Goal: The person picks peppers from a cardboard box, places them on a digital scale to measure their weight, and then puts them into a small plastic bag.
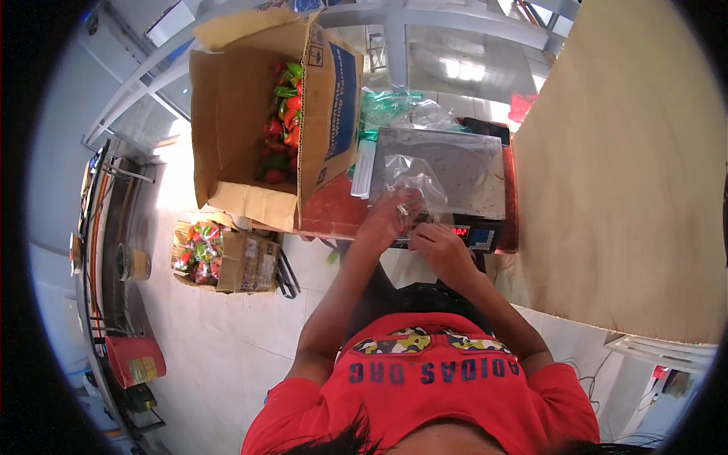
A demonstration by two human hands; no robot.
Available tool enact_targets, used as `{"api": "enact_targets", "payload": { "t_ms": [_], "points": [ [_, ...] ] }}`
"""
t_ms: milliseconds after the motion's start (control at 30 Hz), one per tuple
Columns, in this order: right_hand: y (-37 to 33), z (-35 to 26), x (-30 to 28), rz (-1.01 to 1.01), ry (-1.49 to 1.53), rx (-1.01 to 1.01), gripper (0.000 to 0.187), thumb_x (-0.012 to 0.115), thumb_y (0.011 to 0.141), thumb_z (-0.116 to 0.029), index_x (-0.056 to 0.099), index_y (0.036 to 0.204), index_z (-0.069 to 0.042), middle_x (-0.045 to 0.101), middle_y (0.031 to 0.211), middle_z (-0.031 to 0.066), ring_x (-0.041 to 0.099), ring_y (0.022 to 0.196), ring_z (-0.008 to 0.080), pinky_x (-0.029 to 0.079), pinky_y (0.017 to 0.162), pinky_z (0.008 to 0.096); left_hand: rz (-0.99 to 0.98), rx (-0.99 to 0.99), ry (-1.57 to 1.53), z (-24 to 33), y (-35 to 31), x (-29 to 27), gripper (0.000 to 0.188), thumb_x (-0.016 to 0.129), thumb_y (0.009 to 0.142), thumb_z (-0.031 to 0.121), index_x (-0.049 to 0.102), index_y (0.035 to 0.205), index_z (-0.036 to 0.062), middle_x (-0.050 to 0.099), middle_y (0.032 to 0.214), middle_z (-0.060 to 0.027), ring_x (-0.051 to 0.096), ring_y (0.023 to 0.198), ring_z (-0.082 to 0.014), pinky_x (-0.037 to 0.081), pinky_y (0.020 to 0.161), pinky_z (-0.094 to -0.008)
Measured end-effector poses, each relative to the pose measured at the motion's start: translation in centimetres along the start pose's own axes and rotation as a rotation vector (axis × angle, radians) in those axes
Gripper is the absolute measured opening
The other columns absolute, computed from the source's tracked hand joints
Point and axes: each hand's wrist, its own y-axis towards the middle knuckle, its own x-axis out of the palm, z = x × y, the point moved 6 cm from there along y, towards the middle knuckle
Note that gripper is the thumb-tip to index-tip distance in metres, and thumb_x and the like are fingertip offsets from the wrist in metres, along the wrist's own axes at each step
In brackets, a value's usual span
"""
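Just over the near edge of a digital scale [474, 171] I hold a clear plastic bag [413, 176]. My left hand [388, 216] is closed round the bag's left side; something dark red shows by its fingers, too blurred to name. Against the near edge of the bag my right hand [436, 243] is closed in a pinch, its fingertips partly hidden. A large open cardboard box [330, 114] lies to the left, with red and green peppers [288, 125] inside it.
Crumpled plastic bags [402, 110] lie behind the scale on the red table [330, 212]. A tall wooden board [622, 174] stands close on the right. On the floor at left, a smaller carton [250, 262] holds bagged peppers [201, 250]. A shelf [106, 250] runs along the far left.
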Motion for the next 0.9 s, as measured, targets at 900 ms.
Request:
{"api": "enact_targets", "payload": {
  "t_ms": [900],
  "points": [
    [1.2,4.0,-9.6,0.198,0.255,0.295,0.015,0.067,0.08,-0.009,0.058,0.084,0.003,0.063,0.072,0.0084,0.059,0.068,0.0144,0.046,0.065,0.0291,-0.025,0.866,1.636,5.0,-5.7,15.6,0.033,0.066,0.084,0.012,0.053,0.113,0.0025,0.056,0.112,-0.0079,0.052,0.103,-0.0162,0.042,0.088,-0.0329]
  ]
}}
